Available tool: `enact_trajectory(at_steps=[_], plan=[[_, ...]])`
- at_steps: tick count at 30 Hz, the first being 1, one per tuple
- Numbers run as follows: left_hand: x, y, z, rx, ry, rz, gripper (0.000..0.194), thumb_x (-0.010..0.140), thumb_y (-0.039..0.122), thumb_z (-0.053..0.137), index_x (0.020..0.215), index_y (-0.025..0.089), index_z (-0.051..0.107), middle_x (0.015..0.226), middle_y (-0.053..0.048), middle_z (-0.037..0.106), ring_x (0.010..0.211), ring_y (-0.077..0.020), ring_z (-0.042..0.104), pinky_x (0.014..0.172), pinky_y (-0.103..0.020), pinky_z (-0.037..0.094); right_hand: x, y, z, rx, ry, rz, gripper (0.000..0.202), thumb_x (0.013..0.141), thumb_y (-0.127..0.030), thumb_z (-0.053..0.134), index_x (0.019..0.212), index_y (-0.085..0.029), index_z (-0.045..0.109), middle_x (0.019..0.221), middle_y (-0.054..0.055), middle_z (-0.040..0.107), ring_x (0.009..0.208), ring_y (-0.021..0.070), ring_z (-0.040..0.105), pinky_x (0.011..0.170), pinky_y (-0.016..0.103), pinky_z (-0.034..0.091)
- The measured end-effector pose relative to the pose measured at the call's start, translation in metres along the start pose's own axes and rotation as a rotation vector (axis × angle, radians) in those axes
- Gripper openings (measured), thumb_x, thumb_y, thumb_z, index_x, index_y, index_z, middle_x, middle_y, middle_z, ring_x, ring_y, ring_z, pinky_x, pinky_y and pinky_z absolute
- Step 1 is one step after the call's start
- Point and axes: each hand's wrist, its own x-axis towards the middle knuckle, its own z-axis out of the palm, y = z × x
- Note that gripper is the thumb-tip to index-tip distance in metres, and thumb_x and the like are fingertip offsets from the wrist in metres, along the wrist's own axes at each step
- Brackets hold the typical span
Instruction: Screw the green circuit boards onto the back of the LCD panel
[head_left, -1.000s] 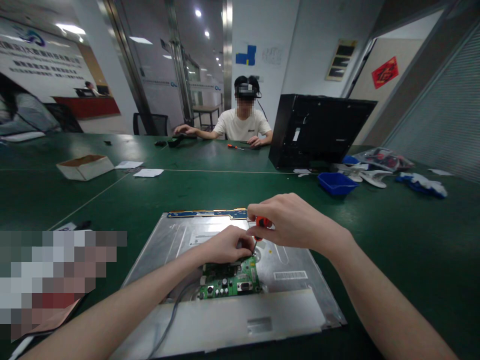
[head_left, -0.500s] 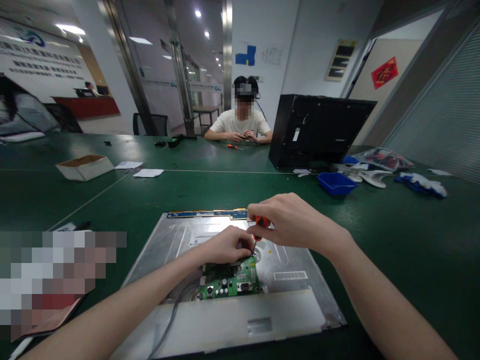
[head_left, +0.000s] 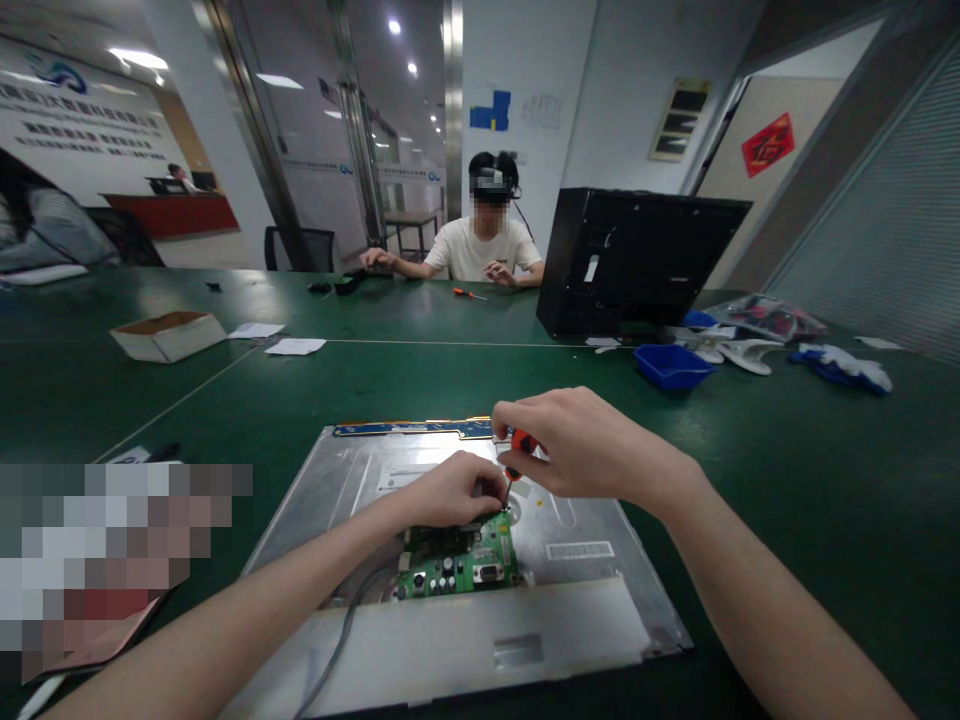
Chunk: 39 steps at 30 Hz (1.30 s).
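Observation:
My right hand [head_left: 574,440] is closed round the red-and-black handle of a screwdriver [head_left: 523,441], its shaft slanting down to the upper right corner of a green circuit board [head_left: 457,575]. Beside that tip, my left hand [head_left: 459,490] rests over the board's top edge with thumb and fingers pinched together; whatever they hold is hidden. The board lies on the silver metal back of a display panel [head_left: 585,590]. A blue circuit strip [head_left: 405,430] runs along the panel's far edge, and a grey cable [head_left: 346,630] curves down from the board's left side.
Across the green table [head_left: 420,375] sits a co-worker [head_left: 486,245], near an orange screwdriver [head_left: 466,293]. A black monitor housing [head_left: 645,265] stands at the back right. Before it is a blue tray [head_left: 673,368], with gloves [head_left: 844,370] farther right. An open box [head_left: 169,337] sits left.
The co-worker's hands have parted, one reaching out toward the left of the view. My own hands stay almost where they were; the screwdriver handle has shifted very slightly.

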Motion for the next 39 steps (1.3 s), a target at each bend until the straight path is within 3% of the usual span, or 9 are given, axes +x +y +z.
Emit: enact_trajectory(at_steps=[5, 13, 17, 22, 29, 36, 39], plan=[[0.0005, -0.0008, -0.0005, -0.003, 0.008, 0.014, 0.009, 0.073, 0.009, 0.062, 0.078, 0.013, 0.068, 0.074, -0.002, 0.068, 0.07, -0.0157, 0.061, 0.067, -0.024, 0.045, 0.0006, 0.0003, 0.0005, -0.037, -0.023, 0.024, 0.017, 0.088, -0.037, 0.055, 0.092, -0.021, 0.059, 0.075, 0.002, 0.067, 0.063, 0.0151, 0.057, 0.054, 0.028, 0.024], [-0.0009, 0.0022, -0.001, 0.02, 0.027, 0.001, 0.013, 0.073, 0.01, 0.063, 0.083, 0.014, 0.069, 0.077, -0.002, 0.068, 0.072, -0.0164, 0.06, 0.065, -0.023, 0.044, -0.0038, -0.0022, -0.0024, 0.083, -0.023, -0.026, 0.018, 0.08, -0.019, 0.056, 0.098, -0.02, 0.055, 0.088, 0.001, 0.067, 0.07, 0.0138, 0.056, 0.057, 0.026, 0.029], [0.0002, 0.0018, -0.001, 0.021, 0.007, -0.005, 0.01, 0.074, 0.01, 0.062, 0.08, 0.014, 0.07, 0.075, -0.002, 0.068, 0.07, -0.0154, 0.06, 0.065, -0.023, 0.044, 0.0003, 0.0013, 0.0027, -0.028, 0.004, 0.014, 0.012, 0.087, -0.029, 0.053, 0.097, -0.021, 0.054, 0.081, 0.001, 0.068, 0.065, 0.0143, 0.056, 0.053, 0.027, 0.024], [0.0006, -0.0013, -0.0007, 0.02, 0.001, 0.02, 0.01, 0.074, 0.009, 0.061, 0.079, 0.013, 0.069, 0.076, -0.003, 0.068, 0.071, -0.0158, 0.06, 0.068, -0.024, 0.045, -0.0006, 0.0028, 0.0024, -0.072, 0.002, 0.052, 0.024, 0.088, -0.044, 0.053, 0.092, -0.021, 0.055, 0.076, 0.002, 0.067, 0.065, 0.0164, 0.058, 0.053, 0.028, 0.024], [-0.0001, 0.001, -0.0003, -0.001, 0.018, 0.012, 0.016, 0.072, 0.008, 0.061, 0.084, 0.014, 0.07, 0.079, -0.002, 0.07, 0.075, -0.0167, 0.061, 0.07, -0.025, 0.046, -0.004, -0.0014, -0.0029, 0.034, -0.028, 0.001, 0.017, 0.081, -0.02, 0.055, 0.098, -0.02, 0.055, 0.088, 0.002, 0.068, 0.071, 0.0147, 0.058, 0.056, 0.027, 0.028], [0.0005, 0.0007, -0.0004, 0.002, -0.002, 0.002, 0.011, 0.074, 0.01, 0.061, 0.08, 0.014, 0.068, 0.076, -0.002, 0.069, 0.07, -0.0156, 0.062, 0.068, -0.024, 0.045, 0.0013, 0.0024, 0.0034, -0.101, -0.002, 0.034, 0.017, 0.088, -0.038, 0.055, 0.091, -0.022, 0.054, 0.074, 0.001, 0.067, 0.064, 0.0159, 0.058, 0.052, 0.028, 0.021], [0.0005, -0.001, 0.0003, -0.009, 0.013, 0.003, 0.012, 0.073, 0.008, 0.061, 0.081, 0.014, 0.068, 0.075, -0.002, 0.069, 0.07, -0.0156, 0.062, 0.067, -0.023, 0.045, -0.0006, 0.0014, 0.0017, -0.066, -0.006, 0.017, 0.017, 0.088, -0.037, 0.054, 0.093, -0.021, 0.054, 0.077, 0.001, 0.067, 0.064, 0.0158, 0.058, 0.052, 0.028, 0.023]])
